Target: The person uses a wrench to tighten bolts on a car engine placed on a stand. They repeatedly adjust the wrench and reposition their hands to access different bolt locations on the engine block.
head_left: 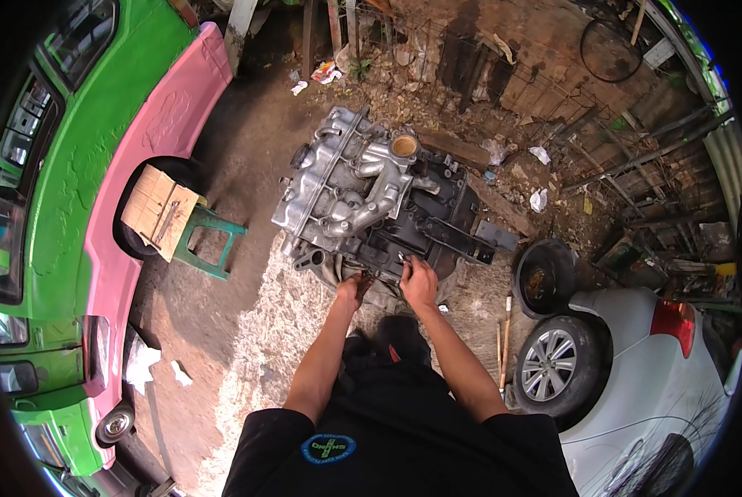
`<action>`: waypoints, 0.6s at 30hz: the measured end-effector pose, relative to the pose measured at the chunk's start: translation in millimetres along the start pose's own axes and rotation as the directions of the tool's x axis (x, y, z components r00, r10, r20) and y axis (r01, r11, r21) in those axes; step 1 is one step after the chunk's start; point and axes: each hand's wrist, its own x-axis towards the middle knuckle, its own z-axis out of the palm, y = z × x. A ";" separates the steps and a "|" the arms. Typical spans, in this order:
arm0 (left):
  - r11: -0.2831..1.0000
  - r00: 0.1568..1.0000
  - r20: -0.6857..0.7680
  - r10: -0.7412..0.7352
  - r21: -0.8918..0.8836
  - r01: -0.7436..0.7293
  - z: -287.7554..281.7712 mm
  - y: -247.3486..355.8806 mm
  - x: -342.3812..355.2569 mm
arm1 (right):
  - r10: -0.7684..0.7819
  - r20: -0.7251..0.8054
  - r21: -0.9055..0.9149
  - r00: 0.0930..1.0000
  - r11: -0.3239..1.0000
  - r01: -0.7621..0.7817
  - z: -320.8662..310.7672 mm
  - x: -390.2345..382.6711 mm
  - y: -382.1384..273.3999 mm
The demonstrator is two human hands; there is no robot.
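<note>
A car engine [379, 199] sits in front of me, with a silver metal cover and intake pipes on its left and upper parts and a black block on its right. At its near edge my left hand [353, 287] is closed, the fingertips against dark parts low on the engine; what they pinch is hidden. A little to the right, my right hand [419, 283] is also closed, thumb and forefinger together beside the black block. Something small and shiny shows at those fingertips, too small to name. Greyish cloth or sheeting seems to lie under the engine's near side.
Left stand a green and pink vehicle [110, 199] and a green plastic stool [213, 240], beside cardboard [159, 211] bearing a metal tool. To the right are a black tub [545, 277], wooden sticks [505, 348] and a silver car [636, 364]. Rubble and a wire fence lie beyond.
</note>
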 end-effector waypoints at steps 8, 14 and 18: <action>0.999 0.997 -0.073 -0.021 -0.044 0.018 -6.1 -4.4 19.7 | 0.037 0.025 -0.016 0.999 0.999 -0.037 0.0 0.0 0.3; 0.986 0.978 -0.138 0.155 -0.045 -0.163 -3.1 -8.3 19.7 | 0.016 0.007 -0.033 1.000 0.999 -0.016 2.4 -0.3 2.0; 0.961 0.955 -0.120 0.272 0.084 -0.264 2.9 -6.1 6.8 | -0.004 -0.005 -0.019 1.000 1.000 0.004 2.2 -1.1 2.8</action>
